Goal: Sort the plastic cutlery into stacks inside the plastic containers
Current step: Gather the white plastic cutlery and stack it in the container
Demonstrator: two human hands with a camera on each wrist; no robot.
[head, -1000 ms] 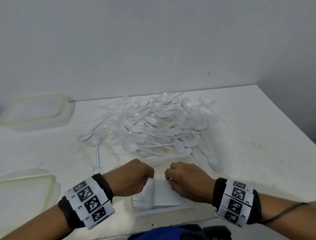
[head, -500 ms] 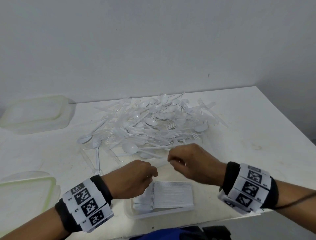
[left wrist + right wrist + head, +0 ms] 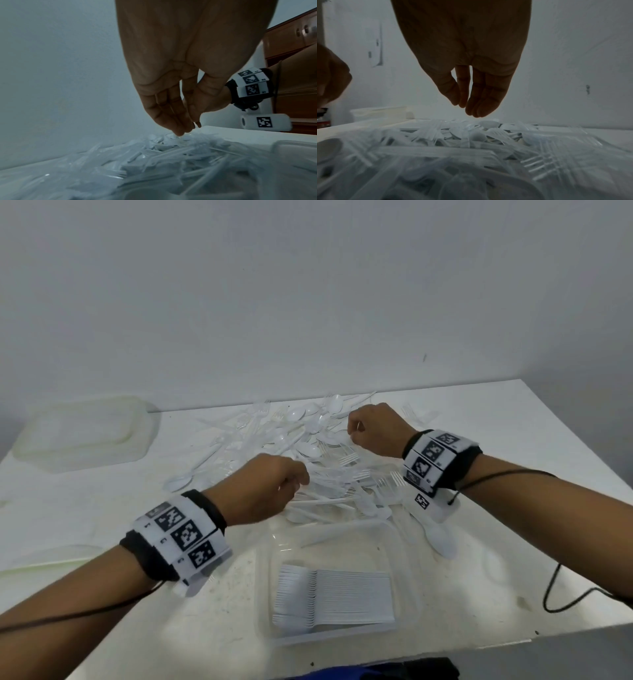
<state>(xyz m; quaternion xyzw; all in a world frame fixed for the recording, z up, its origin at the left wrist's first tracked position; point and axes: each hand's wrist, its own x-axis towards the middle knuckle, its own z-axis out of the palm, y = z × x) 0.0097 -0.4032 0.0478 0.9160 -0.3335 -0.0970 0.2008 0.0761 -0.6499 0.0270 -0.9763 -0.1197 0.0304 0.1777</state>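
Observation:
A loose pile of white plastic cutlery (image 3: 308,453) lies in the middle of the white table. A clear container (image 3: 404,549) near the front edge holds a neat stack of forks (image 3: 335,597). My left hand (image 3: 294,481) hovers over the near side of the pile, fingers pointing down and bunched, tips (image 3: 178,133) just touching the cutlery (image 3: 171,155). My right hand (image 3: 356,433) hangs over the far right part of the pile, fingers (image 3: 476,112) straight down and holding nothing above the spoons and forks (image 3: 479,135).
An upturned clear container (image 3: 85,433) sits at the back left. A lid with a green rim (image 3: 41,563) lies at the front left. A black cable (image 3: 561,587) trails over the table's right front. The table edge runs close along the front.
Both hands have left the fork stack in the container and moved forward over the loose pile, the right hand farthest. The stack lies untouched.

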